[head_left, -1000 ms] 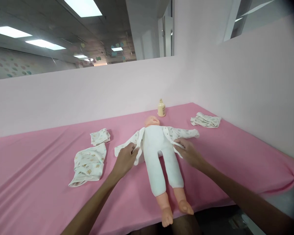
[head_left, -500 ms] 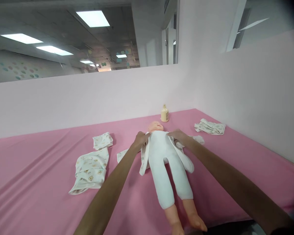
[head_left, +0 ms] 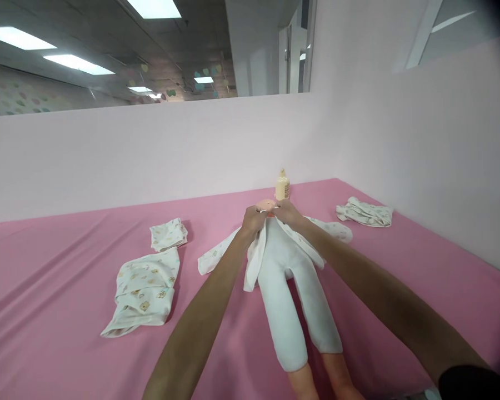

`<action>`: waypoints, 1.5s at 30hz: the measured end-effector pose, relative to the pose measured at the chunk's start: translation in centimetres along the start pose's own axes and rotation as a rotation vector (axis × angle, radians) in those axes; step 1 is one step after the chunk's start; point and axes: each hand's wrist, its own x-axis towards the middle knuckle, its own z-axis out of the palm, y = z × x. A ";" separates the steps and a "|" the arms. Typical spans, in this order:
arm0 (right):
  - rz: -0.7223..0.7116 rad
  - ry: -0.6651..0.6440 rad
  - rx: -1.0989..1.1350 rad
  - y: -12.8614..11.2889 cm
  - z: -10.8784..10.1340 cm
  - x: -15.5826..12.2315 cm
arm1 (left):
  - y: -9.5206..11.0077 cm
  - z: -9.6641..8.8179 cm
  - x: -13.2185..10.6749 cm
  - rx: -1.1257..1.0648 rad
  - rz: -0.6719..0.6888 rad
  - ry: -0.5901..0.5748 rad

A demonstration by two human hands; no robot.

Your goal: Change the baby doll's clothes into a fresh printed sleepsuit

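Left hand point(head_left: 253, 218): we are pinching the left flap of the little shirt point(head_left: 254, 261), fingers closed on it, just under the doll's chin.
Right hand point(head_left: 286, 212): we are pinching the right flap, fingers closed, almost touching the left fingers, so the flaps are meeting.
Doll point(head_left: 287, 278): lying on its back on the pink table point(head_left: 45, 289), head under our fingers, long way pointing away from us, feet toward us.

A: Surface noted? A table point(head_left: 45, 289) under a pink cloth, walled behind and at the right.

B: Yes. A doll point(head_left: 289, 289) lay on its back near the middle, an opened printed shirt point(head_left: 216, 254) beneath it. Left of it lay a folded garment point(head_left: 144, 291) and a smaller folded cloth point(head_left: 169, 234).

A: Far side: a cream bottle point(head_left: 282, 186) stood upright; a crumpled garment point(head_left: 364, 212) lay near the right wall.
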 end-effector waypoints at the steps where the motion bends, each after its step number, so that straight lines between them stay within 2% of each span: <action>1: -0.005 -0.030 -0.022 -0.1 0.1 -0.3 | 0.1 0.0 -0.2 -0.004 -0.004 -0.015; 4: -0.012 -0.080 -0.062 -0.1 -0.7 -2.4 | 0.3 -0.6 -1.8 -0.003 -0.020 -0.104; 7: -0.064 -0.106 -0.100 0.1 -3.0 -6.2 | 0.4 -1.9 -4.9 0.097 -0.006 -0.231; 10: -0.083 -0.166 -0.180 1.2 -6.1 -11.3 | -0.1 -3.9 -9.1 0.326 0.105 -0.200; 12: -0.104 -0.183 -0.248 2.6 -8.0 -14.4 | -1.0 -5.1 -11.8 0.458 0.112 -0.189; 14: -0.091 -0.205 -0.270 4.2 -9.0 -16.7 | -2.0 -5.7 -14.1 0.446 0.075 -0.242; 17: -0.043 -0.198 -0.338 6.1 -8.6 -18.6 | -3.0 -5.3 -16.3 0.348 0.061 -0.297; 19: -0.098 -0.096 -0.487 6.6 -7.6 -19.0 | -3.0 -4.3 -17.0 0.367 0.121 -0.248; 21: -0.219 0.033 -0.658 6.5 -6.6 -19.1 | -2.6 -3.3 -17.5 0.434 0.208 -0.182; 23: -0.317 0.095 -0.754 6.1 -6.1 -19.2 | -2.1 -2.5 -17.9 0.478 0.269 -0.155; 26: -0.303 0.111 -0.695 5.2 -6.0 -19.4 | -1.3 -1.9 -18.3 0.507 0.340 -0.163; 28: -0.309 0.117 -0.609 4.2 -6.1 -19.5 | -0.9 -1.9 -18.4 0.536 0.376 -0.201; 29: -0.359 0.087 -0.589 3.6 -6.0 -19.6 | -0.7 -2.0 -18.2 0.541 0.382 -0.235; 32: -0.584 -0.123 -0.616 1.7 -5.7 -19.8 | -0.2 -2.5 -16.8 0.456 0.312 -0.322; 33: -0.606 -0.196 -0.605 1.1 -5.7 -19.6 | -0.1 -2.7 -15.9 0.414 0.269 -0.312; 35: -0.510 -0.238 -0.512 0.2 -5.7 -18.7 | 0.2 -3.1 -13.6 0.366 0.185 -0.205; 38: -0.210 -0.040 -0.354 -0.3 -5.7 -15.7 | 0.3 -3.0 -9.6 0.423 0.082 -0.006; 40: -0.037 0.082 -0.318 -0.2 -5.3 -12.9 | 0.1 -2.6 -7.2 0.453 0.020 0.037; 41: 0.023 0.090 -0.316 -0.1 -4.8 -11.6 | 0.0 -2.2 -6.2 0.462 0.002 0.044; 43: 0.074 0.056 -0.332 -0.1 -3.8 -9.2 | -0.2 -1.6 -4.7 0.493 0.005 0.053; 45: 0.067 0.010 -0.358 -0.5 -2.6 -7.6 | -0.5 -1.1 -3.9 0.545 0.033 0.054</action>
